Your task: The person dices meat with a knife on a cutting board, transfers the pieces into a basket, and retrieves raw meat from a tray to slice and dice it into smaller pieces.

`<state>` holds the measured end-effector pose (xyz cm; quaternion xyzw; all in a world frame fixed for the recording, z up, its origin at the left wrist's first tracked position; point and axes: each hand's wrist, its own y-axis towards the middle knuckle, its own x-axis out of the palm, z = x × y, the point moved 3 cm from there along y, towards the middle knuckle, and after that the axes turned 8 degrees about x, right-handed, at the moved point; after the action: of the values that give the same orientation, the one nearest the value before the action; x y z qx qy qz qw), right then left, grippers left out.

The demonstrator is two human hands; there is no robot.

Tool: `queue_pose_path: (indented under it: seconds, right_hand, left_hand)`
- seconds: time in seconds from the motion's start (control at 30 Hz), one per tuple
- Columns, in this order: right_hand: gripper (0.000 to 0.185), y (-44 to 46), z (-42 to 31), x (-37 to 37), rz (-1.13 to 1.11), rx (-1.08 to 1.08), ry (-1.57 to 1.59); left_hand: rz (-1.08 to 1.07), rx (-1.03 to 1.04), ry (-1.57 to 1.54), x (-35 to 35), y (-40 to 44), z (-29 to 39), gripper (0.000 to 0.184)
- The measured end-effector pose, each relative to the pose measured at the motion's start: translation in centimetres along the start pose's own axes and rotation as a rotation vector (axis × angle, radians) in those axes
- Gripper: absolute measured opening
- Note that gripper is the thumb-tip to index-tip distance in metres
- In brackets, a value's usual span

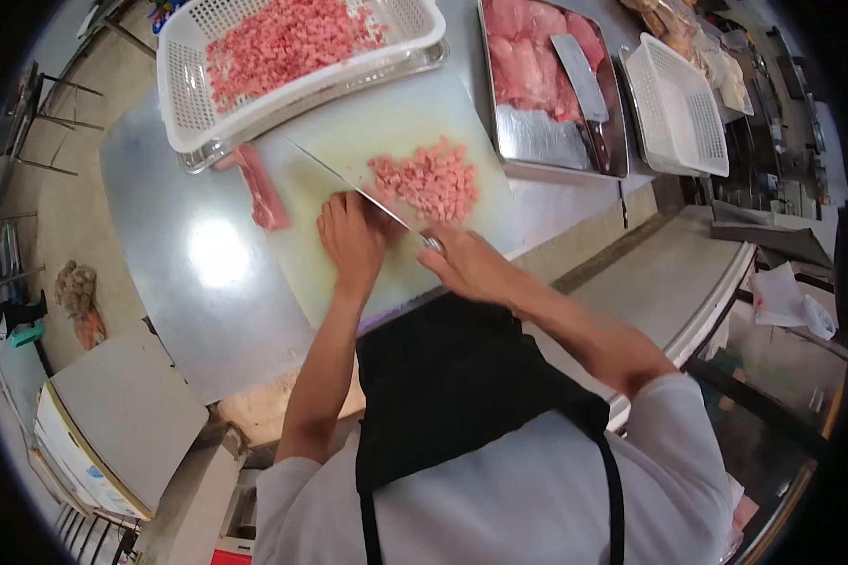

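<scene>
My right hand (466, 264) is closed around the handle of a long knife (334, 173), its blade slanting to the upper left across the cutting board (316, 268). Against the near side of the blade, my left hand (350, 243) has its fingers bent down and pressed together on a piece of raw meat, mostly hidden beneath them. Beyond the blade lies a pile of diced pink meat (438, 184). A separate strip of meat (263, 190) rests at the board's left edge.
A white perforated basket (181, 104) of diced meat stands at the back left. At the back right, a metal tray (535, 137) holds meat slabs (528, 56) and a cleaver (579, 80). Another white basket (683, 122) is beside it. A metal table (174, 301) supports the board.
</scene>
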<state>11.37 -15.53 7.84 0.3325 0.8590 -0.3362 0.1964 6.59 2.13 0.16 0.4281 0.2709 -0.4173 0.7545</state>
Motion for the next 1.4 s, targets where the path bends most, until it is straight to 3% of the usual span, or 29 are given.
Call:
queue_pose_path:
  seconds: [0.03,0.13,0.33,0.4,0.53,0.73,0.83,0.93,1.07,1.17,1.27,1.4]
  right_hand:
    - [0.050,1.6,0.0,0.5,0.060,-0.101,-0.027]
    - [0.051,3.9,-1.4,-0.1,-0.077,-0.018,-0.051]
    - [0.048,-0.7,-2.6,-3.4,-0.157,0.150,-0.021]
    - [0.046,-0.7,0.7,-1.3,-0.089,0.089,0.023]
    - [0.044,0.3,0.2,-0.9,-0.011,-0.044,0.042]
    - [0.045,-4.4,-3.3,-3.8,-0.182,0.241,-0.017]
    - [0.045,-3.2,-1.4,-1.5,-0.115,0.186,0.062]
    - [0.046,1.3,-0.5,1.0,-0.011,-0.094,0.044]
    - [0.046,1.7,-2.4,-0.7,-0.077,0.086,0.055]
    - [0.043,-0.5,-3.5,-2.7,-0.094,0.063,0.015]
    - [0.045,-3.3,-4.1,-2.7,-0.134,0.189,0.005]
    - [0.043,0.0,-1.0,1.4,-0.039,0.014,-0.016]
  left_hand:
    - [-0.030,-0.020,-0.002,0.2,0.1,-0.1,0.027]
    - [-0.024,-0.017,-0.005,-0.3,0.9,-0.1,0.026]
    - [-0.008,-0.031,-0.012,-0.3,0.9,0.1,0.018]
    - [0.004,-0.036,-0.001,-0.3,1.1,-0.1,0.016]
    - [0.049,-0.020,-0.074,-0.7,1.0,-0.4,0.013]
    - [-0.004,-0.046,-0.190,-1.2,0.3,-1.0,0.016]
    - [0.043,-0.018,-0.132,-0.6,0.7,-0.8,0.018]
    - [0.031,-0.010,-0.136,-0.9,0.0,-0.5,0.017]
    - [0.025,0.016,-0.202,-0.9,0.5,-1.2,0.014]
    - [-0.012,-0.032,-0.214,-2.0,0.4,-1.5,0.012]
    - [-0.087,-0.042,-0.197,-2.0,0.5,-1.9,0.014]
    - [-0.034,0.000,-0.166,-1.6,0.1,-1.8,0.016]
